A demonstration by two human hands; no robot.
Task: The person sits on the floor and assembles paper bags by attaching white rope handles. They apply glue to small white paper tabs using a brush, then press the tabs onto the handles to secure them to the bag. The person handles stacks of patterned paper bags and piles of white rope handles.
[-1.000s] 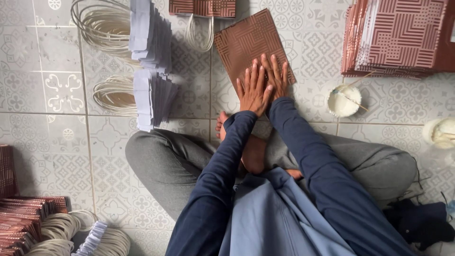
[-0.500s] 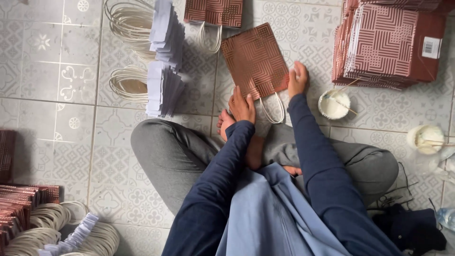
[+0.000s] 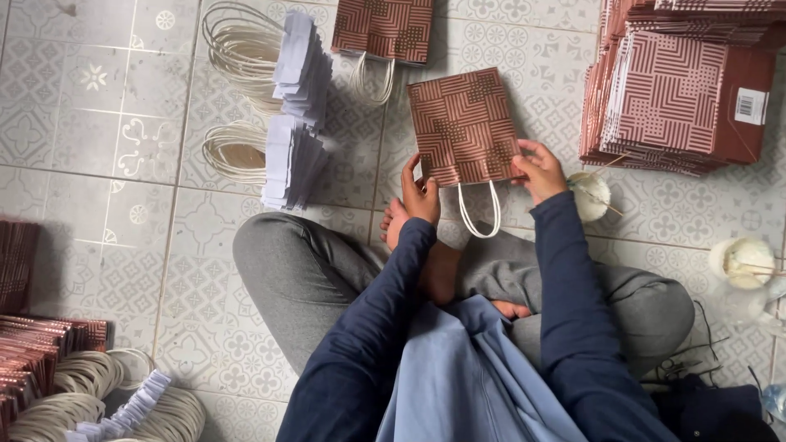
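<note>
A flat brown paper bag [image 3: 464, 124] with a pale line pattern lies on the tiled floor in front of my crossed legs, its white cord handle [image 3: 479, 211] pointing toward me. My left hand [image 3: 420, 194] grips the bag's near left corner. My right hand [image 3: 538, 168] grips its near right corner. Both arms are in dark blue sleeves.
A second patterned bag [image 3: 385, 29] lies just beyond. A tall stack of flat bags [image 3: 679, 90] stands at the right. White cord handle bundles [image 3: 237, 45] and white paper strips [image 3: 295, 160] lie at the left. Two small glue cups [image 3: 591, 196] sit at the right.
My hands were pressing flat on the plain side of the bag. It has since been turned over, so the patterned side and handle show, and my hands hold its near corners.
</note>
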